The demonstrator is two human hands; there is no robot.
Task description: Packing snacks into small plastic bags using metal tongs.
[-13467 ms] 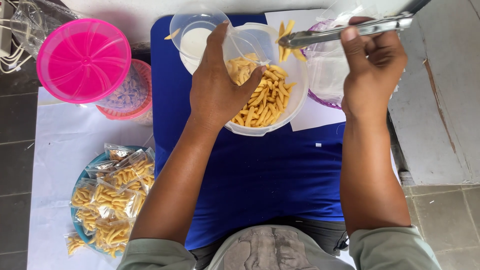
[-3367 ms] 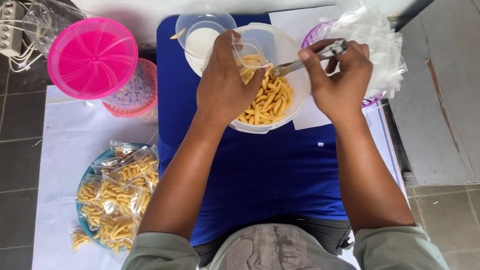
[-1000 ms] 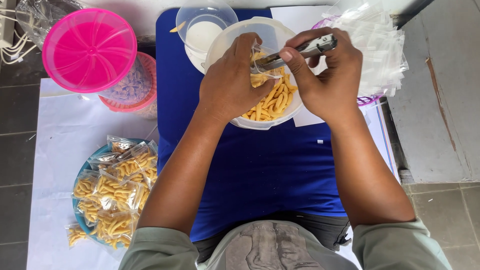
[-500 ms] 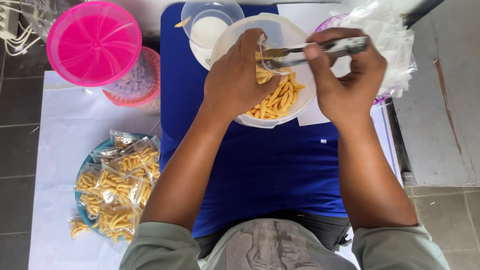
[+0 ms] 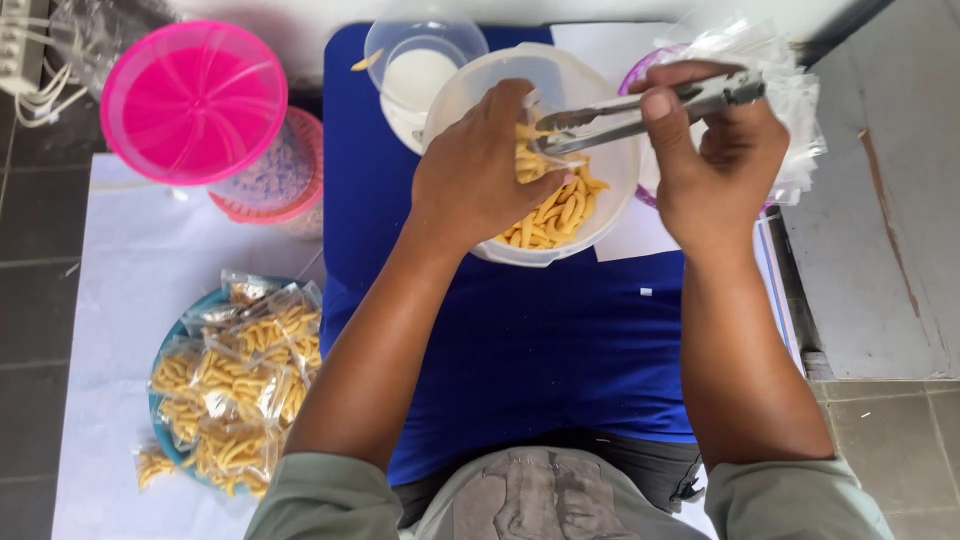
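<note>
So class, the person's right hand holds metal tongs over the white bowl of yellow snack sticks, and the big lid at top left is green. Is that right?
Not quite. In the head view the right hand does hold metal tongs over the white bowl of yellow snack sticks, but the big lid at top left is pink, not green.

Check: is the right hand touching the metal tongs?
Touching. The head view shows the right hand wrapped around the metal tongs, thumb pressed on the upper arm, with no gap visible. The tips reach into the white bowl of snack sticks.

Both forearms reached up the middle of the frame, left hand curled with fingers pinched at upper centre, right hand clenched at upper right
</note>
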